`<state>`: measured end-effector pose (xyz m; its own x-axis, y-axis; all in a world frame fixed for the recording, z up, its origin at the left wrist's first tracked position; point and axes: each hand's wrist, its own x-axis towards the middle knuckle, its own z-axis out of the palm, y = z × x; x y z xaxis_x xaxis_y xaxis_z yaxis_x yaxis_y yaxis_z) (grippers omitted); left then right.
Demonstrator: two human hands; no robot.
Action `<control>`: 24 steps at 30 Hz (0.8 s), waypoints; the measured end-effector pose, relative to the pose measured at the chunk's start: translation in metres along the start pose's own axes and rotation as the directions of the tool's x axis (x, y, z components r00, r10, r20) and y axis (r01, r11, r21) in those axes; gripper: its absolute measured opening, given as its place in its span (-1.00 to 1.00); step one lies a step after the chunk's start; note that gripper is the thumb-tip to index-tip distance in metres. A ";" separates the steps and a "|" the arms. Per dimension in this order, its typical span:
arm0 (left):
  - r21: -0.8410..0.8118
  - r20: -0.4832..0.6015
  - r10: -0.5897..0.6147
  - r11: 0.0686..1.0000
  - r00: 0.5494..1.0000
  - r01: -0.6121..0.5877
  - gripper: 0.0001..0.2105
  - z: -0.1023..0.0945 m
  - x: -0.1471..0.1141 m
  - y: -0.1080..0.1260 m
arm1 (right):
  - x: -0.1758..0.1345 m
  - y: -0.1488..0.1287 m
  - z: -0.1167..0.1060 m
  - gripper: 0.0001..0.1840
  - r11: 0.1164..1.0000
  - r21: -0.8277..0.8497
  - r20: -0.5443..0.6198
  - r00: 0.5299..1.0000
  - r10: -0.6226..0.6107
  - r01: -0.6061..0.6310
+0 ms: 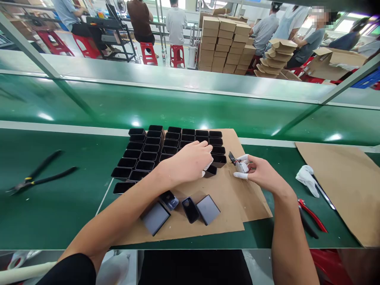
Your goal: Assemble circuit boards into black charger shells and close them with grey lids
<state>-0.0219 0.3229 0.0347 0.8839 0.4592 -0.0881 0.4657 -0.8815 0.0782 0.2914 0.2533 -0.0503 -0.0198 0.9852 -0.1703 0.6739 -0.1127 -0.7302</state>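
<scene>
My left hand [194,160] reaches over the right side of several rows of black open-topped cases [147,155]. Its fingers are closed at a case [211,171] on the near right edge of the group, gripping its rim; part of the grip is hidden. My right hand [261,171] pinches a small white part with wires [242,166] and a black flat piece attached, held above the cardboard. White finger covers show on both hands. Nearer me lie two grey-faced blocks [208,209] [156,218], a black frame-like piece [190,209] and a clear-and-black part [170,200].
Cardboard [228,217] lies under the cases on the green table [74,221]. Black-handled pliers [41,173] lie left. At right are a white glove [307,180], a metal rod [325,193], red-and-black-handled pliers [311,217] and another cardboard sheet [347,186]. A raised ledge [184,81] runs behind.
</scene>
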 end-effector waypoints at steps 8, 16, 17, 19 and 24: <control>-0.773 -0.091 0.017 0.629 0.996 -0.082 -0.97 -0.042 -0.021 0.003 | 0.008 -0.016 0.011 -0.44 0.993 0.093 -0.443 0.896 -0.030 0.079; -0.927 -0.248 -0.298 0.349 0.922 -0.137 -0.92 -0.088 -0.108 0.069 | -0.029 -0.052 -0.012 -0.42 0.891 0.332 -0.492 0.863 -0.116 0.310; -0.938 -0.254 -0.371 0.318 0.893 -0.135 -0.90 -0.079 -0.123 0.087 | -0.043 -0.055 -0.017 -0.44 0.878 0.350 -0.500 0.858 -0.120 0.326; -0.974 -0.197 -0.578 0.208 0.792 -0.091 -0.85 -0.053 -0.154 0.131 | -0.077 -0.058 -0.024 -0.52 0.859 0.382 -0.503 0.857 -0.116 0.340; -0.939 0.230 -0.834 -0.326 0.501 -0.112 -0.76 0.000 -0.216 0.246 | -0.174 -0.061 -0.009 -0.57 0.851 0.422 -0.475 0.876 -0.085 0.312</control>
<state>-0.0983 0.0067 0.0734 0.0449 0.9401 -0.3379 -0.2117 0.3395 0.9165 0.2610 0.0903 0.0298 0.2763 0.9338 0.2275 0.2558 0.1567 -0.9539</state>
